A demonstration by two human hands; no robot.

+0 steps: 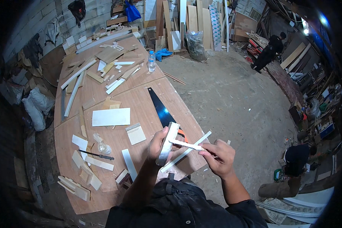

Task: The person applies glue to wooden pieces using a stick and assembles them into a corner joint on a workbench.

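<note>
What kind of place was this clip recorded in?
Most likely a carpentry workshop. A long plywood workbench is strewn with wood offcuts, a handsaw lies on it, and boards lean against the back wall beyond a dusty concrete floor.

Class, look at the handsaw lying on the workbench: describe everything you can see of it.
The handsaw has a long, dark, glossy blade that looks like metal, tapering to a narrow tip pointing away from the person. It lies flat on the brown plywood workbench, near its right edge. Its orange handle is mostly hidden behind the pale wooden strip held in the left hand. Its teeth are too small to see.
</note>
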